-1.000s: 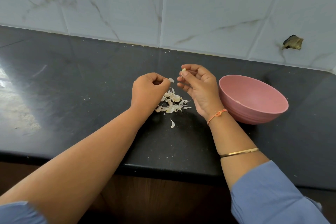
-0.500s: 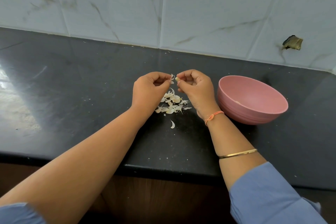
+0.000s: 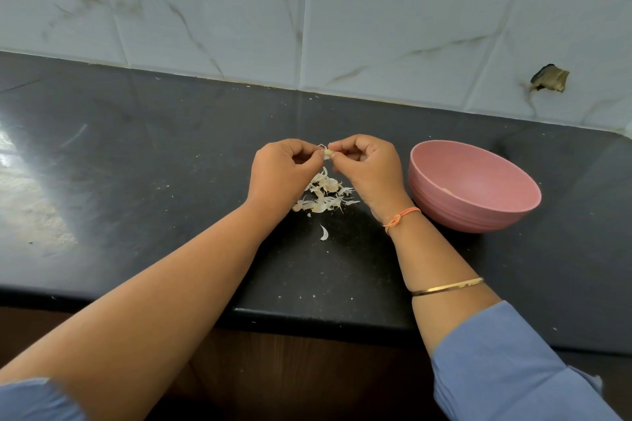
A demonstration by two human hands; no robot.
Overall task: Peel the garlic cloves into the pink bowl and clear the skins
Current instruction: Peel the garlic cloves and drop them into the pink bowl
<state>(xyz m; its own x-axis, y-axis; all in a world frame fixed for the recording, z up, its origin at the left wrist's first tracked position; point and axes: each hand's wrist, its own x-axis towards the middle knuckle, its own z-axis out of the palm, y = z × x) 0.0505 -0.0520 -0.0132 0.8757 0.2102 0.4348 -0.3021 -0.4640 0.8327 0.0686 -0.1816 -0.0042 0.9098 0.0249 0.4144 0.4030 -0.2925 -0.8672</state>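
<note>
A small pale garlic clove (image 3: 327,153) is pinched between the fingertips of both hands, held just above the black counter. My left hand (image 3: 284,174) grips its left side and my right hand (image 3: 367,169) its right side. Below the hands lies a heap of white garlic skins (image 3: 325,195), with one loose curl of skin (image 3: 323,232) nearer to me. The pink bowl (image 3: 475,188) stands on the counter just right of my right hand; a pale bit shows inside it, mostly hidden by the near wall.
The black counter (image 3: 136,161) runs left to right, with its front edge (image 3: 307,321) close to me. A white marble-pattern tiled wall (image 3: 376,17) backs it, with a broken hole (image 3: 549,78) at the right. Glare lies on the counter's far left.
My right hand has turned over and come down to the left, meeting my left hand. Both now pinch the clove, which my right hand alone held up before.
</note>
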